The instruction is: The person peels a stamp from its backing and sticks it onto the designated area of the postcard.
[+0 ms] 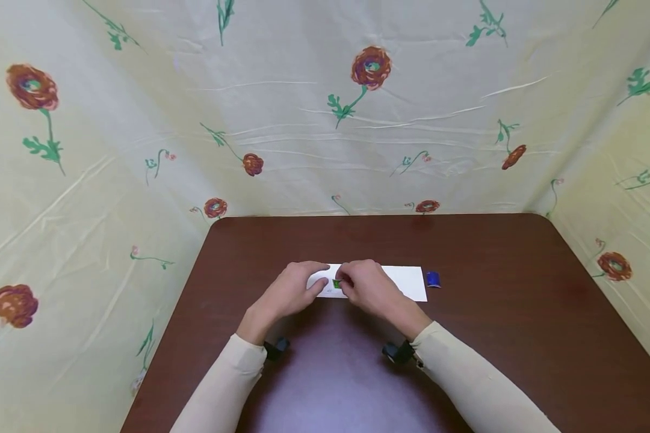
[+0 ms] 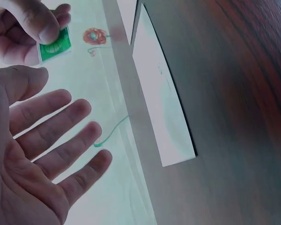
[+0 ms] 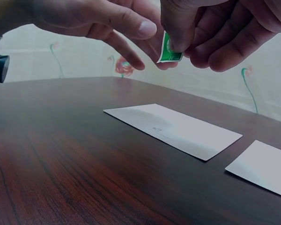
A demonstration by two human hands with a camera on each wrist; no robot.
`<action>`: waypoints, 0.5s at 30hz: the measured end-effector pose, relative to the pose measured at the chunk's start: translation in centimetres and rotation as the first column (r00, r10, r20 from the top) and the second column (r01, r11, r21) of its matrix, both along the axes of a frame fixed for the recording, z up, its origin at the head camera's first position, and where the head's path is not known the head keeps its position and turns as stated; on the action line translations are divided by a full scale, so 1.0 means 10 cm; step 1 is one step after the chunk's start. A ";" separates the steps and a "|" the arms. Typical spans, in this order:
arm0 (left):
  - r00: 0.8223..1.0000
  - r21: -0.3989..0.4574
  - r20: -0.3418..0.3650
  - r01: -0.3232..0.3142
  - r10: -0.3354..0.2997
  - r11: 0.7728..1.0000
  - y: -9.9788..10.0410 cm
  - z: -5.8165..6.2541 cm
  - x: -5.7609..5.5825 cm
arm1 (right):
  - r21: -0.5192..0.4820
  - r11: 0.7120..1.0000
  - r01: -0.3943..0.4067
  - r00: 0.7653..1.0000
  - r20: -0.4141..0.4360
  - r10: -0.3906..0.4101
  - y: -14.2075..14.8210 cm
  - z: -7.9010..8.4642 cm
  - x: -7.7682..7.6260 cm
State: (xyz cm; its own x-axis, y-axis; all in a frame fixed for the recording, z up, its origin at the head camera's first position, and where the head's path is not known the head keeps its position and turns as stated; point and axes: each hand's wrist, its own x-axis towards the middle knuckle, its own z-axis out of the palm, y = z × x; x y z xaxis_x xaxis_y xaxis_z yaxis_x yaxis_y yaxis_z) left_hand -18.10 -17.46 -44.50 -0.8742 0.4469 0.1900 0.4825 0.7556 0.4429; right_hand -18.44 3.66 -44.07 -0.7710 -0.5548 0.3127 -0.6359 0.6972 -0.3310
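My right hand (image 1: 371, 290) pinches a small green square with a pale edge, like a stamp or sticker (image 3: 167, 49), between thumb and fingers. It is held above the table. The left hand (image 2: 47, 140) is beside it with fingers spread and nothing in its grasp; its thumb is close to the green square. Below the hands lies a white paper rectangle (image 3: 178, 131) with a small handwritten mark. A second white piece of paper (image 3: 267, 168) lies to its right, with a narrow gap between them in the right wrist view.
A small blue piece (image 1: 433, 279) lies just right of the white paper. Everything rests on a dark brown wooden table (image 1: 493, 337). Behind and at the sides hangs a pale flowered curtain (image 1: 303, 120). Both wrists wear dark straps with cameras.
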 end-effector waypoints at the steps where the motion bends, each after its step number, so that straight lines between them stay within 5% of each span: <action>1: 1.000 0.005 -0.010 0.001 -0.001 1.000 0.01 0.00 0.01 | 0.000 1.000 0.003 1.000 -0.003 -0.003 0.00 0.00 0.00; 15: 0.994 0.092 -0.094 0.070 -0.061 0.993 0.08 -0.11 0.02 | -0.074 0.997 -0.008 1.000 -0.027 0.006 0.00 -0.04 0.03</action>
State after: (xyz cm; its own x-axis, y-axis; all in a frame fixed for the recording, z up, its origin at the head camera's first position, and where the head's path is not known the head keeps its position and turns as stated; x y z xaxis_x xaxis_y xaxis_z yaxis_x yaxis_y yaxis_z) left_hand -17.94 -16.67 -45.56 -0.8208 0.4790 0.3112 0.5711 0.6775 0.4635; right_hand -18.14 3.63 -44.47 -0.7579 -0.5349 0.3733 -0.6501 0.6669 -0.3642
